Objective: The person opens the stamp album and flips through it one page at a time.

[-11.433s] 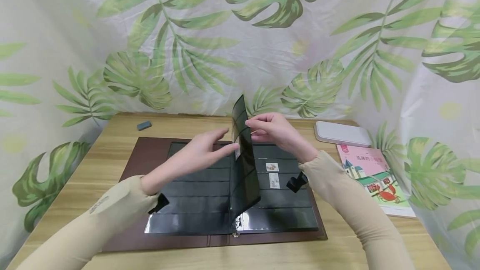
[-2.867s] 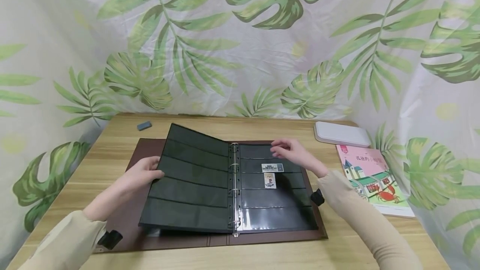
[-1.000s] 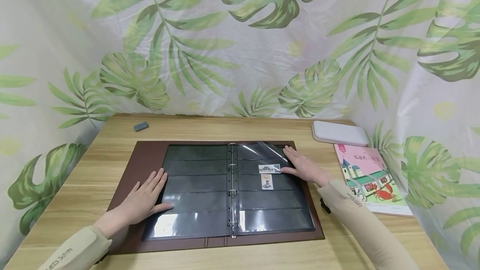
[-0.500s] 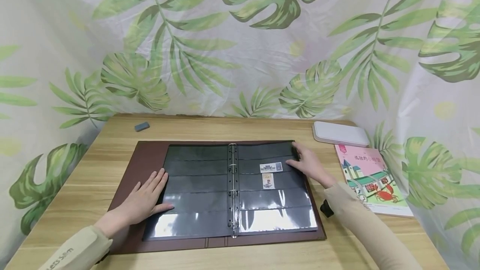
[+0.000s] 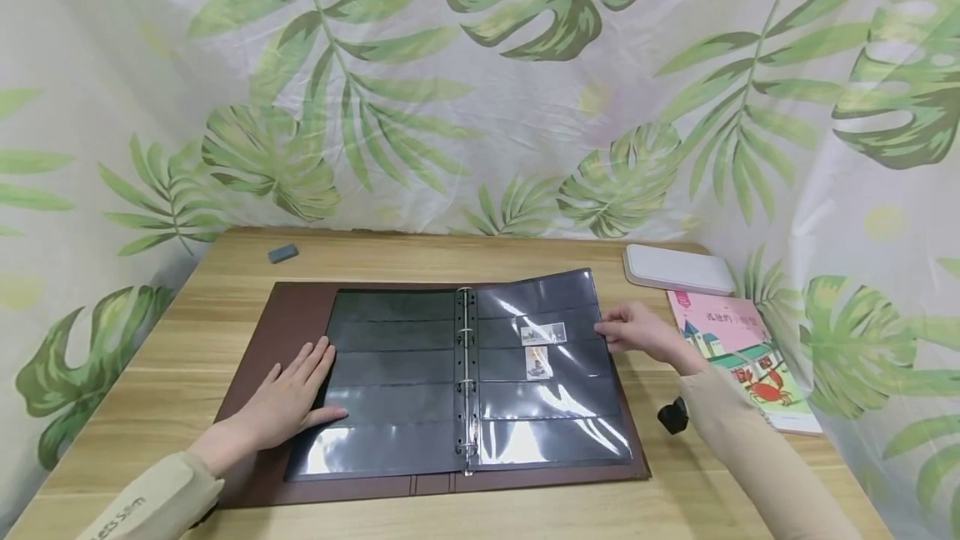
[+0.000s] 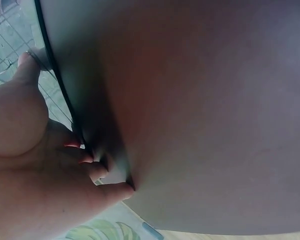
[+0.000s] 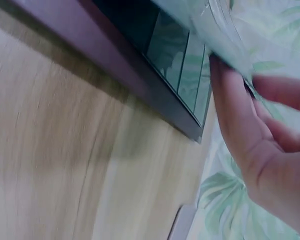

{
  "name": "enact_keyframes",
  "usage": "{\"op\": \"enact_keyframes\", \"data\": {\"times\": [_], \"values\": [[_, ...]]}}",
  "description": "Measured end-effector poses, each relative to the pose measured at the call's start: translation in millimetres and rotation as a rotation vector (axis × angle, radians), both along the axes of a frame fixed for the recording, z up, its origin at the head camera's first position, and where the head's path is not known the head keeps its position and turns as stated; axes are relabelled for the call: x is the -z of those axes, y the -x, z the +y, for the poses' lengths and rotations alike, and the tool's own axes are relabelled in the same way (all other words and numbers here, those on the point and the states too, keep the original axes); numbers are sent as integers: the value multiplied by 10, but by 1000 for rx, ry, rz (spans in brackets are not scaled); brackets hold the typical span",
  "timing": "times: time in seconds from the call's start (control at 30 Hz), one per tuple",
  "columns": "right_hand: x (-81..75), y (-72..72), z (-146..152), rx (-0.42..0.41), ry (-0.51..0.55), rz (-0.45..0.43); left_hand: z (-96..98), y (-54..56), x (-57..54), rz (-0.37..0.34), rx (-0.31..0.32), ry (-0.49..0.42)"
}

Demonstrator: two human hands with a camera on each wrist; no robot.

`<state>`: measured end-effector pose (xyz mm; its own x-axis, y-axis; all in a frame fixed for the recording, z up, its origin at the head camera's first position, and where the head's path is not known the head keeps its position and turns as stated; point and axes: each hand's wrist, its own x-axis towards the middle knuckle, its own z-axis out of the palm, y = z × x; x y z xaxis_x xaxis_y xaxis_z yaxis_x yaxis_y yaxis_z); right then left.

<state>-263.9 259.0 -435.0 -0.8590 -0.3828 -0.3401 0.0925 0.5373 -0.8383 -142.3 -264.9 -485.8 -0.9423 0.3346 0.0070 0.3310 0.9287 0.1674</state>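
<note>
1 sleeve (image 5: 146, 500) reads "Lets"; right hand (image 5: 641, 333) pinches page (image 5: 570, 377).

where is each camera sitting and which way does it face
Head: worn on the head, facing forward and down at the album on the table; the left hand, right hand and both sleeves show.
Left wrist: worn there, facing the album's left side up close, partly blurred; the left hand shows at the picture's left.
Right wrist: worn there, facing the album's edge and the table; the right hand shows, pinching a raised page.
Shared: the head and right wrist views both show this pinch.
</note>
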Motion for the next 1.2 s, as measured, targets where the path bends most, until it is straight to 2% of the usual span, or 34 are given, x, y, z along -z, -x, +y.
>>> {"op": "enact_keyframes", "data": {"times": [0.13, 0.23, 0.53, 0.83, 1.07, 1.2], "values": [[-49, -75, 57, -102, -38, -82, -13, -3, 5, -2, -1, -3], [-110, -113, 69, -134, -31, -114, -27, -3, 11, -5, -4, -3], [-435, -121, -38, -53, 53, -75, -64, -2, 34, -19, -8, -10], [-661, -146, -194, -31, 38, 4, -51, 4, 24, -33, -6, -24], [-795, -148, -293, -24, 45, 5, -41, 6, 13, -31, -1, -28], [-903, -161, -352, -21, 86, 16, -67, 17, 60, -8, 6, -50]]}}
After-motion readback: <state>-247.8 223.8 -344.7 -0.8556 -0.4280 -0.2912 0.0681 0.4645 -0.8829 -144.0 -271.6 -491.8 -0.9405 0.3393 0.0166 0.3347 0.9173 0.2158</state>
